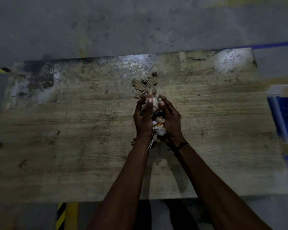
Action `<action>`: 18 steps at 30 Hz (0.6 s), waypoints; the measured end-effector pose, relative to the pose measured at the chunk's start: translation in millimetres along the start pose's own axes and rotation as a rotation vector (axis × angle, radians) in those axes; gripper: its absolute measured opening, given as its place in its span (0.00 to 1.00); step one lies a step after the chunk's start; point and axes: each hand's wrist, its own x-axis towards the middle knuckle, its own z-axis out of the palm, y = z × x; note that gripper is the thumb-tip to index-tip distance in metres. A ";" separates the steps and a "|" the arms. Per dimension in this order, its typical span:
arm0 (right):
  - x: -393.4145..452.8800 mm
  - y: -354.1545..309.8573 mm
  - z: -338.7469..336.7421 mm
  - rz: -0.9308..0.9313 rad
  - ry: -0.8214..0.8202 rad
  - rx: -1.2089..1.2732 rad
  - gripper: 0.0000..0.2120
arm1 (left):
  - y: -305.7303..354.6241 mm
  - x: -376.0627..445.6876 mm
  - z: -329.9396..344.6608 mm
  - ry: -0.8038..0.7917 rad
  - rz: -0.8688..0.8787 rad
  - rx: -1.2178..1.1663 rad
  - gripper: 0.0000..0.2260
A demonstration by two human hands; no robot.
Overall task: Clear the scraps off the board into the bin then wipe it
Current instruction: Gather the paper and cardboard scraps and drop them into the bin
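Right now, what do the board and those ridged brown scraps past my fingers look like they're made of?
The board looks like wood or wood-look laminate, matt, worn and stained: long grain lines show. The ridged scraps look like corrugated cardboard, brown with parallel flutes.

Just one head cam for us, looking steeply down, forward, close over bench (73, 146), floor beyond.

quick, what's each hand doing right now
Left hand: closed around the bundle of scraps, cupping it from the left.
Right hand: closed around the same bundle from the right.
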 end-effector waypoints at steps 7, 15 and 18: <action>-37.8 -68.3 2.3 -0.066 -0.100 0.000 0.15 | 57.1 -47.2 11.3 0.020 0.054 -0.080 0.08; -95.4 -154.1 5.8 -0.147 -0.163 0.021 0.16 | 135.7 -116.3 27.0 0.014 0.120 -0.164 0.17; -113.7 -181.4 9.5 -0.180 -0.167 0.063 0.14 | 161.1 -134.1 30.2 0.002 0.117 -0.226 0.16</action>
